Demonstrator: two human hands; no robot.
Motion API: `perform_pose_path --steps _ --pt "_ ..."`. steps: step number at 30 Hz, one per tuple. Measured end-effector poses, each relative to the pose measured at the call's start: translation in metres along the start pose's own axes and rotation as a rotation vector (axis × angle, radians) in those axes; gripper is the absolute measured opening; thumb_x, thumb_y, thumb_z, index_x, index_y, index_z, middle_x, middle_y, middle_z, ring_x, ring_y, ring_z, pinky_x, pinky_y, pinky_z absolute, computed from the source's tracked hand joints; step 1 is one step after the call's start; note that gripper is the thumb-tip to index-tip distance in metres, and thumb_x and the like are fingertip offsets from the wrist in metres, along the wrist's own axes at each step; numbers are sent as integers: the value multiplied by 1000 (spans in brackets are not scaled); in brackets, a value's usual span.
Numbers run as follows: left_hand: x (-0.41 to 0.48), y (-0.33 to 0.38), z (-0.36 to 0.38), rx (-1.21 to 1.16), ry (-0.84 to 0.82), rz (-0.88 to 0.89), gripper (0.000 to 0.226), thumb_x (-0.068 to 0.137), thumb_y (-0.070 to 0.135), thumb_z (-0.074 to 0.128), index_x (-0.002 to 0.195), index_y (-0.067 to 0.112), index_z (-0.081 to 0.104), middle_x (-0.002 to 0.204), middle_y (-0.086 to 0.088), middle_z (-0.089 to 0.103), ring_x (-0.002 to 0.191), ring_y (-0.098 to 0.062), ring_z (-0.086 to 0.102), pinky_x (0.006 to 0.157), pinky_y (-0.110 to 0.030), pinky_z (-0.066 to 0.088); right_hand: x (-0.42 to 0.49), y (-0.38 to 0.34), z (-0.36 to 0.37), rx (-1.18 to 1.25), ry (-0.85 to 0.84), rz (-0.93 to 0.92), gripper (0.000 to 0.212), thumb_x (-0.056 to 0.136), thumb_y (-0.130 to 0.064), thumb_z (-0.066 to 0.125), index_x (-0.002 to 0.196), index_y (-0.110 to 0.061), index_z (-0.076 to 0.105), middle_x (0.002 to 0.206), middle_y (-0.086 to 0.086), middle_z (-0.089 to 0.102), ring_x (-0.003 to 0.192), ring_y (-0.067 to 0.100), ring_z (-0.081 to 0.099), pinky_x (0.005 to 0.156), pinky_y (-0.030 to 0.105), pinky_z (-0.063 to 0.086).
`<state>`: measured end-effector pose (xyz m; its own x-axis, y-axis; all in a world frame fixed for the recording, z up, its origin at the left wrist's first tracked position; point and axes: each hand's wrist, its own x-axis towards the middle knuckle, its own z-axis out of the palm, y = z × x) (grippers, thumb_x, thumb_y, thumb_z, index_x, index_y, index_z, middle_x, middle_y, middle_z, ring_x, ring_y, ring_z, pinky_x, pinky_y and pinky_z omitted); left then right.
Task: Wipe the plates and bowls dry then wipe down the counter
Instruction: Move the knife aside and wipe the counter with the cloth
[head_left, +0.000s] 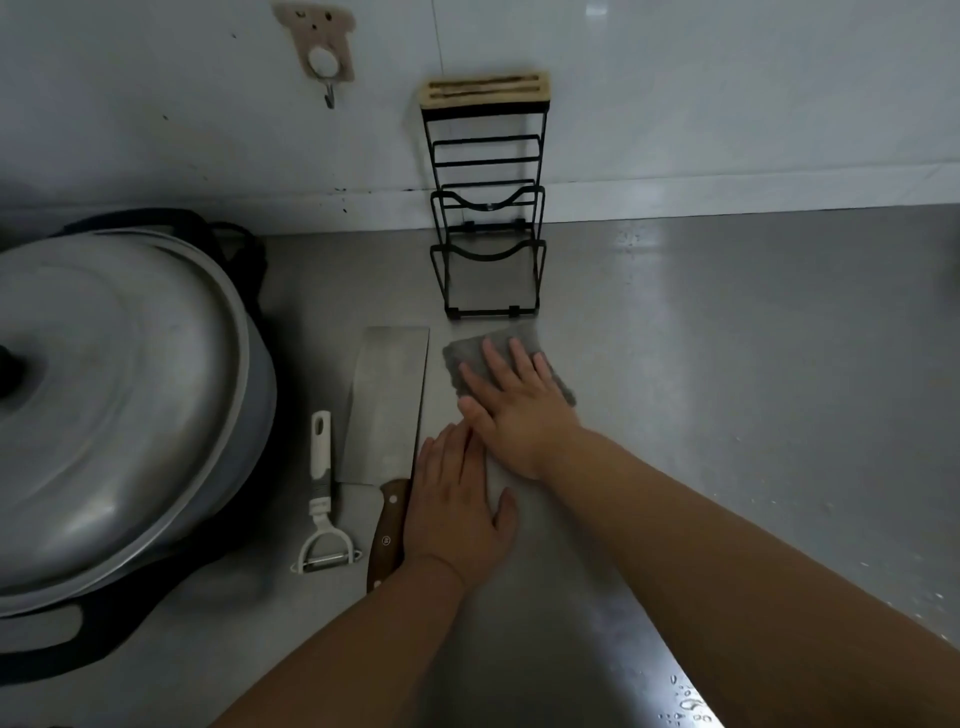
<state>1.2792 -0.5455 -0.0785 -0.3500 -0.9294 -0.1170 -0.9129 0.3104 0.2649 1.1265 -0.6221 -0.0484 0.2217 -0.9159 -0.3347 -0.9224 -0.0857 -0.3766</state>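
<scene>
Right hand (519, 410) (flat) on grey cloth (470, 358)

A kitchen was indicated — a steel counter (727, 364) was backed by a white wall (675, 104), and a lidded pot (114, 389), a cleaver (387, 400), a peeler (322, 493) and a black rack (485, 89) were laid on it.
</scene>
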Motion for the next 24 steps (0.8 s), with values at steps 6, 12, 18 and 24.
perform_pose_path --steps 6,12,18,24 --pt "1 -1 0 11 -1 5 82 94 52 45 161 9 25 168 -9 23 155 -25 20 128 -47 13 -40 66 -2 -81 191 326 74 97 -70 -11 164 -38 -4 173 -1 -12 159 27 -14 129 48 -6" --pt "1 0 -1 28 -38 10 83 95 54 40 163 10 17 170 -9 15 157 -24 12 129 -46 7 -71 41 14 -9 191 513 80 96 -70 -10 165 -31 -9 171 7 -20 157 34 -21 127 49 -13" --pt "1 0 -3 26 -42 17 80 98 54 38 161 7 24 168 -12 21 156 -27 18 128 -49 12 -91 40 32 -170 15 -17 78 97 -77 -1 165 -40 3 173 -7 -13 158 22 -21 129 47 -6" --pt "3 1 -6 48 -79 16 83 94 53 39 161 7 23 168 -14 20 154 -31 18 128 -50 9 -125 77 16 -89 109 473 80 91 -72 -8 164 -38 -7 173 -4 -18 158 22 -23 128 42 -13"
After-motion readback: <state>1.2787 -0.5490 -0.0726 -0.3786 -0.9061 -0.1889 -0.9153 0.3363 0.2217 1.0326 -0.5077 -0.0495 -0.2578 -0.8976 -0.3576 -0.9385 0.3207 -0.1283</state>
